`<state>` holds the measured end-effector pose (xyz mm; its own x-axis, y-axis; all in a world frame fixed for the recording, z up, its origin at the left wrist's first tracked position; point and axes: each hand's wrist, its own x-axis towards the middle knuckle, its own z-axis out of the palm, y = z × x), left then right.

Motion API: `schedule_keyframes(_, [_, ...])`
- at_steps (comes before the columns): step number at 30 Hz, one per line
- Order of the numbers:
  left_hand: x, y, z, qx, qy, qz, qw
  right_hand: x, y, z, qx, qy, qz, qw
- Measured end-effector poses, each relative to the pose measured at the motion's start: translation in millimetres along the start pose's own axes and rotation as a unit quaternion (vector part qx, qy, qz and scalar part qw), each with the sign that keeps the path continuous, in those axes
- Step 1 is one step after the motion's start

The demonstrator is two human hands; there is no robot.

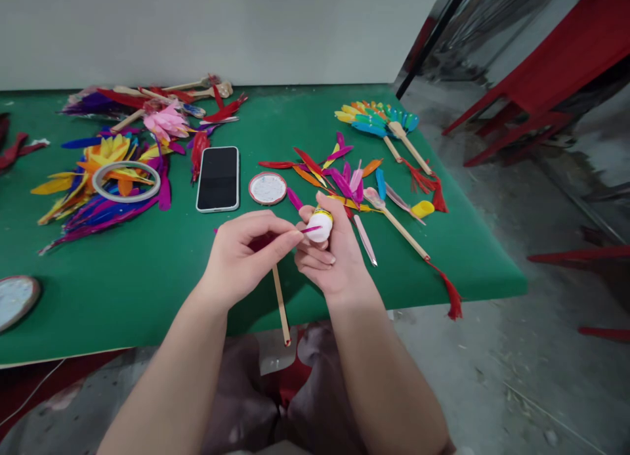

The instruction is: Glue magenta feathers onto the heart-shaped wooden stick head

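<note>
My left hand (pixel 249 255) pinches a thin magenta feather (pixel 310 230) between thumb and forefinger. The feather's end meets the white glue bottle (pixel 319 225), a small one with a yellow band, tilted in my right hand (pixel 332 258). Whether the feather touches the bottle's mouth or passes in front of it, I cannot tell. Below my hands a wooden stick (pixel 281 304) reaches the table's front edge; its upper end is hidden under my left hand. Close to my right hand lie loose magenta feathers (pixel 350 182) and metal tweezers (pixel 365 240) with pinkish sides.
On the green table (pixel 162 284) lie a phone (pixel 218 179), a round lid (pixel 267 188), a tape roll (pixel 98 179) over a feather pile, and a yellow cap-like piece (pixel 422 209). Feather fans (pixel 378 118) with tasselled handles rest at the back right. Red chairs (pixel 541 67) stand beyond.
</note>
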<state>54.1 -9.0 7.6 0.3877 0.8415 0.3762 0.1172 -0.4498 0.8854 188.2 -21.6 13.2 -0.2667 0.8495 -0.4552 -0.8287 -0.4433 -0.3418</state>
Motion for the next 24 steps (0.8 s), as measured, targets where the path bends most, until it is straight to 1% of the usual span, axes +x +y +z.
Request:
schedule_keyframes(4, [0.3,-2.8,-0.5,0.025,0.017,0.020,0.999,-0.1,1.0,0.2,-0.020,0.008,-0.012,1.000])
schedule_keyframes(8, [-0.6,-3.1,-0.7,0.016,0.029,0.018,0.999,-2.8,0.1,3.7,-0.031,0.040,-0.078,0.996])
schedule_keyframes(9, [-0.9,-2.3,-1.1,0.020,0.036,0.031,0.999,-3.9,-0.8,4.6,-0.031,0.048,-0.096,0.994])
schedule_keyframes(11, [-1.6,0.7,-2.5,0.048,0.059,0.081,0.994,-6.6,-2.9,5.6,-0.036,0.057,-0.127,0.990])
schedule_keyframes(14, [-2.9,5.6,-5.8,0.114,0.102,0.161,0.975,-11.0,-6.4,5.1,-0.056,0.044,-0.168,0.983])
schedule_keyframes(16, [-3.8,7.3,-8.0,0.149,0.114,0.198,0.962,-14.1,-8.5,4.3,-0.075,0.030,-0.193,0.978])
schedule_keyframes(20, [-4.9,6.4,-10.3,0.191,0.121,0.238,0.944,-19.2,-11.8,3.7,-0.097,0.010,-0.230,0.968])
schedule_keyframes(24, [-4.4,5.3,-11.2,0.226,0.148,0.267,0.925,-21.1,-13.8,3.2,-0.106,0.007,-0.257,0.961])
